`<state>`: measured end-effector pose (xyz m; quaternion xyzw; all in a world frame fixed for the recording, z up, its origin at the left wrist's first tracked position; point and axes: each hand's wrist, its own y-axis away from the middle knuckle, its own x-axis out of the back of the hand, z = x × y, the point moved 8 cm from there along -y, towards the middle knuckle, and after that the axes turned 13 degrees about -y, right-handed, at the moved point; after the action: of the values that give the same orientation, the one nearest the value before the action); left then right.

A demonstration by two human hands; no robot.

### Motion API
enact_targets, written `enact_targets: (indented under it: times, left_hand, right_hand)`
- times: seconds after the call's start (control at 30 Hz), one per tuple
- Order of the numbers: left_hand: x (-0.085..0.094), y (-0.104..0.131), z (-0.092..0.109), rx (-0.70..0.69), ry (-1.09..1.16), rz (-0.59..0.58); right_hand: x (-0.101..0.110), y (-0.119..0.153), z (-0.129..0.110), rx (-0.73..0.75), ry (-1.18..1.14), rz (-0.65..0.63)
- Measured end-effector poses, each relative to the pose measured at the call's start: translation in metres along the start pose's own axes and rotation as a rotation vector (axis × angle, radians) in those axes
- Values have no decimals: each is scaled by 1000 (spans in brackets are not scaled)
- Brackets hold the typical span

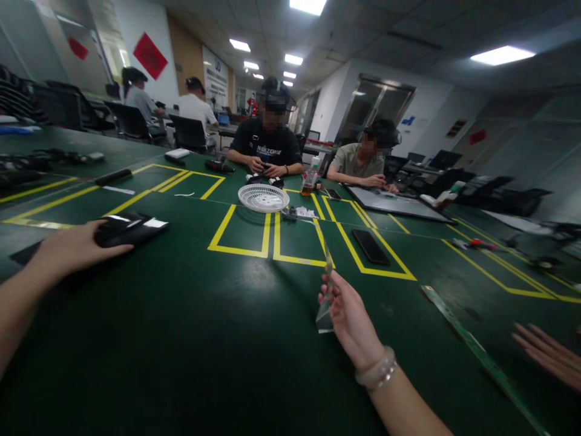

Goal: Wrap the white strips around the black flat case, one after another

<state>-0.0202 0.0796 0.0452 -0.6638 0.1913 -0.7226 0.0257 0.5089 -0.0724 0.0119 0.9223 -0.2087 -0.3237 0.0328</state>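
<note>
My left hand (68, 251) is at the left of the table, its thumb and fingers around the near end of a soft-looking, glossy black item (143, 229), perhaps a pouch or folded plastic. Light glints off its top; what kind of thing it is, I cannot tell. In front of me, my right hand (347, 312) pinches a thin, clear strip (327, 257) like tape or plastic film. Its upper part bends away toward the table's middle, and a wider clear end (324, 321) hangs below my fingers. A beaded bracelet circles that wrist.
A white slotted round grille (263, 198) lies mid-table beside a small white packet (305, 212). A black phone (371, 246) rests within yellow tape lines. A long green strip (476, 348) lies at right, near another person's hand (549, 354). Two people sit opposite; a bottle (309, 181) stands between them.
</note>
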Motion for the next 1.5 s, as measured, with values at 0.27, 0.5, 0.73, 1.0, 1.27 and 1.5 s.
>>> enact_targets:
  times: [0.27, 0.5, 0.73, 1.0, 1.27, 1.5]
  left_hand:
    - [-11, 34, 210, -384, 54, -115]
    - [-12, 82, 292, -657, 238, -156]
    - [7, 104, 300, -891, 155, 212]
    - [10, 106, 310, -1007, 69, 136]
    - [1, 104, 314, -976, 119, -1]
    - [-12, 98, 304, -840, 94, -84]
  right_hand:
    - [1, 0, -8, 37, -19, 1]
    - [-10, 9, -7, 49, 68, -77]
    - [-49, 31, -2, 284, 701, -507]
    - [-67, 65, 33, 491, 1404, -854]
    - [-79, 83, 33, 656, 1631, -964]
    - [-81, 85, 31, 675, 1573, -1004]
